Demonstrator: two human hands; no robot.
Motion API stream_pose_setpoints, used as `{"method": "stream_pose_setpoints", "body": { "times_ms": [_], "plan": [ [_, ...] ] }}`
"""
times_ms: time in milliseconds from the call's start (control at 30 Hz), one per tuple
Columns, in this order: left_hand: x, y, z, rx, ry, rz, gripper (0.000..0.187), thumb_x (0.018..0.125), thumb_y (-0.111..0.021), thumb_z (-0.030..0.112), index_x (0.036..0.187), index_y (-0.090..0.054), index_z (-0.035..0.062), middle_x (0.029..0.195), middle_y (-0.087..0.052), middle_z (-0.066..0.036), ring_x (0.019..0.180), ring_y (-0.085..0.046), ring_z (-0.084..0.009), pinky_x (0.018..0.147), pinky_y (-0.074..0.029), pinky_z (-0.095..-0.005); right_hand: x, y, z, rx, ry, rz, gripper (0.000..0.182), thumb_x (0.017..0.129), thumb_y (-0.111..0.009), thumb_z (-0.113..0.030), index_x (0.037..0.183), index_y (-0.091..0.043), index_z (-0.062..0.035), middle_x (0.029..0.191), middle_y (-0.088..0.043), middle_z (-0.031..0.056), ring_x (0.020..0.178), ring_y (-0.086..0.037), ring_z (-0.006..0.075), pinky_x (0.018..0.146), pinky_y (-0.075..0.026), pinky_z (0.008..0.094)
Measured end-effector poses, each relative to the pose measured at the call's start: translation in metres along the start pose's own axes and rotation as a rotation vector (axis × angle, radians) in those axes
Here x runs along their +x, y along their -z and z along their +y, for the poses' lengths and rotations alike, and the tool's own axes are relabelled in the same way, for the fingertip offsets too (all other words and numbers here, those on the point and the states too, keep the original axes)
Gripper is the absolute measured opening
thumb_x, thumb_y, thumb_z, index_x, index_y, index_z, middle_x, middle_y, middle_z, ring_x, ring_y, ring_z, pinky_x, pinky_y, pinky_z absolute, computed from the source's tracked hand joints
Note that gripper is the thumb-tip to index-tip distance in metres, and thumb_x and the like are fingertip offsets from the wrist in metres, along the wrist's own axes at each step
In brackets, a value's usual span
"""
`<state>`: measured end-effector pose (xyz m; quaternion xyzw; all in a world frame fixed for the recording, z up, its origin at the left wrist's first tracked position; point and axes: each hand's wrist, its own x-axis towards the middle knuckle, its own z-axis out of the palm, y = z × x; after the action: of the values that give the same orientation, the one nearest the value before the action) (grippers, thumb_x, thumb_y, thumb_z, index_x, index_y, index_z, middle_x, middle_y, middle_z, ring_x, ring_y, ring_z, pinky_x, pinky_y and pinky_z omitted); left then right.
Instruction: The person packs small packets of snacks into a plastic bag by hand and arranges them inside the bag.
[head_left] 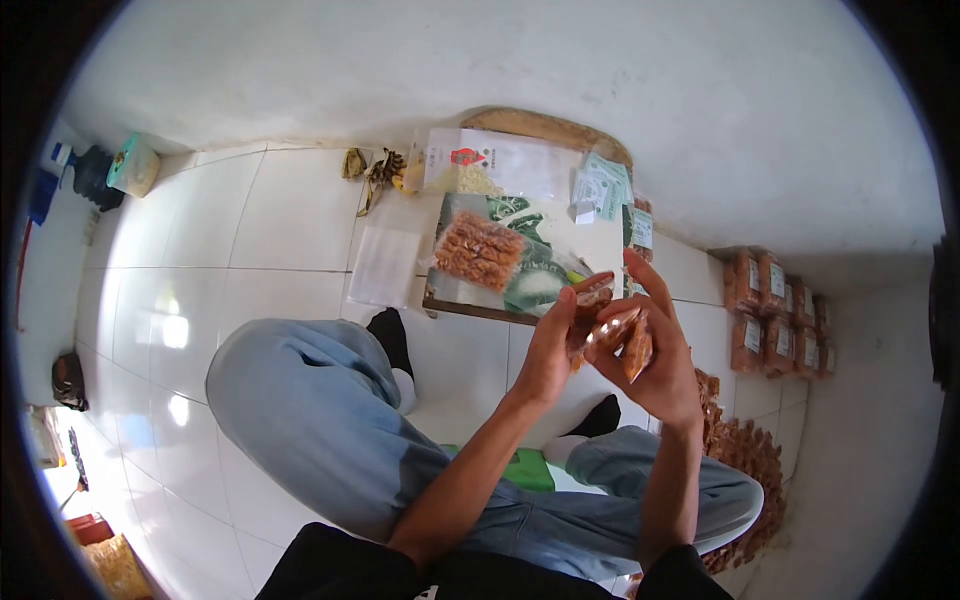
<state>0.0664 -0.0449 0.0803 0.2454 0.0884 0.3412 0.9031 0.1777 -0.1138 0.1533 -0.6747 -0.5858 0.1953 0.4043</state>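
My left hand (548,352) and my right hand (662,372) meet in front of the low table (585,240). Small clear-wrapped packets of brown snack (638,350) are gripped in my right hand, with its index finger raised. Closed around more of these snack packets (592,300), my left hand sits right beside it. On the table lies a filled clear bag of the same brown snack (480,250). Behind it are a printed plastic sheet (490,155) and a stack of pale green labels (601,188).
Clear plastic bags (385,266) lie on the tiles left of the table. Labelled snack packs (775,310) stand in rows by the right wall. A large heap of loose packets (745,465) spreads beside my right knee. Bananas (380,175) and a lidded tub (133,165) are farther left.
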Motion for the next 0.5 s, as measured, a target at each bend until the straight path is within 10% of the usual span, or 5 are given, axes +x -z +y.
{"method": "stream_pose_setpoints", "body": {
  "times_ms": [167, 500],
  "plan": [
    [0.0, 0.002, -0.01, 0.086, -0.069, 0.068, 0.062, 0.102, -0.037, 0.051, 0.132, -0.047, -0.0028, 0.115, -0.06, -0.007, 0.105, -0.06, -0.0144, 0.093, -0.049, -0.028, -0.005, -0.015, 0.0, 0.448, -0.333, -0.026, 0.082, 0.081, -0.078, -0.005, 0.144, -0.026, -0.0007, 0.134, -0.045, 0.0197, 0.113, -0.057, 0.0208, 0.091, -0.052, 0.0315],
    [0.0, 0.009, -0.017, 0.313, 0.04, 0.198, 0.049, 0.1, -0.055, 0.034, 0.134, -0.047, 0.001, 0.12, -0.061, -0.01, 0.104, -0.063, -0.0165, 0.085, -0.054, -0.0291, -0.006, -0.013, -0.006, 0.016, -0.532, 0.078, 0.082, 0.088, -0.068, -0.042, 0.142, -0.024, 0.0008, 0.104, -0.058, 0.0188, 0.081, -0.067, 0.0197, 0.061, -0.053, 0.0301]
  ]
}}
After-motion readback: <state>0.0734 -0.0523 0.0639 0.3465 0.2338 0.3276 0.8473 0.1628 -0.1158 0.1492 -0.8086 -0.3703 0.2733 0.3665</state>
